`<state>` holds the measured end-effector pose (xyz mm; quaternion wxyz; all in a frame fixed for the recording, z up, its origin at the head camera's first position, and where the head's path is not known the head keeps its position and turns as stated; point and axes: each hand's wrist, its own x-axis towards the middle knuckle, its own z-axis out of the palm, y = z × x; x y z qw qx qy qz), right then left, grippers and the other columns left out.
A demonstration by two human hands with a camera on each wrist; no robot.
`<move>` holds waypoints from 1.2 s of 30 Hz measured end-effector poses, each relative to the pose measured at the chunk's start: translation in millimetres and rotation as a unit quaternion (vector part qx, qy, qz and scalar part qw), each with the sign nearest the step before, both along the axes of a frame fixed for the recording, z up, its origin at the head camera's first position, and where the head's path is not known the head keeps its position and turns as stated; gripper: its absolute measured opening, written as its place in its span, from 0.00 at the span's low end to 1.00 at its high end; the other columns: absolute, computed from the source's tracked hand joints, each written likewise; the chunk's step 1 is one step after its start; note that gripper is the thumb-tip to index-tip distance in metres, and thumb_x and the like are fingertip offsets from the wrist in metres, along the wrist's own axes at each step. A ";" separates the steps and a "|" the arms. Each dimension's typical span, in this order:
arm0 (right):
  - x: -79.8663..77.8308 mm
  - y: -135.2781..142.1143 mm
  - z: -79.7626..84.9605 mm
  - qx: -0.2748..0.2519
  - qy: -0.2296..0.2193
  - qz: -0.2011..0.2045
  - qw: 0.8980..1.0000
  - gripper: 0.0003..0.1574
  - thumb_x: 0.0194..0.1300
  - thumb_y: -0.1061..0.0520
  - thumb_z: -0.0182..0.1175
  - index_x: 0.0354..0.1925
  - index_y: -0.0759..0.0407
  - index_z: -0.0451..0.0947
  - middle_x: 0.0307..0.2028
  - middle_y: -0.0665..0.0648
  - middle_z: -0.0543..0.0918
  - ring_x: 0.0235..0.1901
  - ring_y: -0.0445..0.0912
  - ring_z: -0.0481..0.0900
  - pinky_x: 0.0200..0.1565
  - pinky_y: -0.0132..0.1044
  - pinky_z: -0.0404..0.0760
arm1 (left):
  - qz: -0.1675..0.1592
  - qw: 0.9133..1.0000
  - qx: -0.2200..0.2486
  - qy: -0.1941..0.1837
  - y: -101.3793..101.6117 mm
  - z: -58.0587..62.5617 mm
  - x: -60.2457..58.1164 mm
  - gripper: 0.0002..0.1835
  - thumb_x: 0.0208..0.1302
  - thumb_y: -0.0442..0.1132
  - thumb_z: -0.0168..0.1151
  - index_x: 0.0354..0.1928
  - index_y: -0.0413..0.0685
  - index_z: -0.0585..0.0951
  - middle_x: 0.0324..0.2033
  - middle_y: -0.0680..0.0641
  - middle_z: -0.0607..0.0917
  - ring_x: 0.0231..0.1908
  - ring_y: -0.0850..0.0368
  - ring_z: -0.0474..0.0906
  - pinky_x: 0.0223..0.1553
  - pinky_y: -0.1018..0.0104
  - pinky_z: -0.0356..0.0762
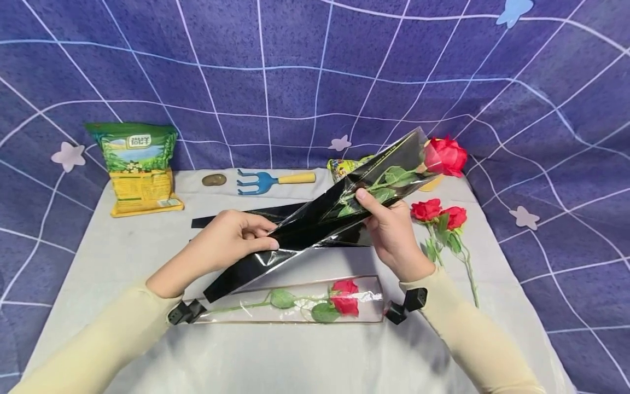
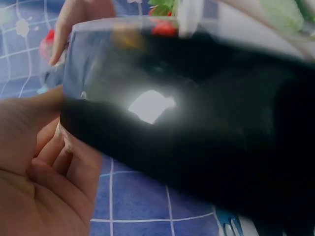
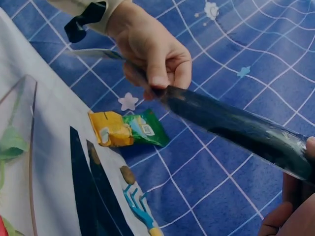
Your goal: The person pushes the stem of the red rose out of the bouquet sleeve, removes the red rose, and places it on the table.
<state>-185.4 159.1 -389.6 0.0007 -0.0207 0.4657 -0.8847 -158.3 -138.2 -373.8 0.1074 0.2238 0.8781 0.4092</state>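
rose (image 1: 445, 157) partly inside wrapper (image 1: 307, 221) pinched by left hand (image 1: 233, 238) and right hand (image 1: 395, 235), seemingly mid-wrapping, probably needing deeper sliding next.

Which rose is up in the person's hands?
The rose in the black-and-clear sleeve. Of the others, one rose lies in a clear brown-edged sleeve, and two roses lie unwrapped at the right.

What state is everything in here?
Left grip, pinching black sleeve
Right grip, holding same sleeve
Held rose, stem sleeved, bloom sticking out
Near rose, lying in clear sleeve
Two roses, lying unwrapped
Other black sleeves, lying flat, partly hidden
Bag, upright
Rake, lying flat
Yellow packet, partly hidden
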 end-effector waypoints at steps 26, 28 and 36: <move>-7.5 5.5 -5.1 0.021 0.053 -0.072 0.996 0.16 0.59 0.62 0.65 0.45 0.65 0.74 0.37 0.60 0.79 0.28 0.45 0.79 0.17 0.33 0.73 | -0.001 1.000 0.012 0.001 -9.5 10.8 -17.2 0.23 0.58 0.59 0.62 0.51 0.56 0.80 0.42 0.58 0.82 0.35 0.63 0.78 0.37 0.65 0.75; -6.0 5.3 -4.3 0.017 0.052 -0.063 0.997 0.16 0.59 0.62 0.65 0.45 0.66 0.74 0.36 0.60 0.79 0.27 0.45 0.79 0.18 0.33 0.74 | -0.001 0.999 0.033 -0.001 -3.7 10.5 -19.0 0.25 0.59 0.59 0.62 0.53 0.54 0.78 0.44 0.58 0.82 0.38 0.63 0.78 0.40 0.65 0.75; -3.2 2.5 -2.4 0.005 0.053 -0.037 0.998 0.21 0.60 0.59 0.64 0.51 0.66 0.73 0.44 0.61 0.79 0.39 0.48 0.80 0.39 0.38 0.79 | -0.041 0.995 0.075 -0.055 13.4 6.4 -19.6 0.16 0.62 0.49 0.62 0.48 0.50 0.82 0.33 0.54 0.84 0.32 0.58 0.78 0.33 0.64 0.76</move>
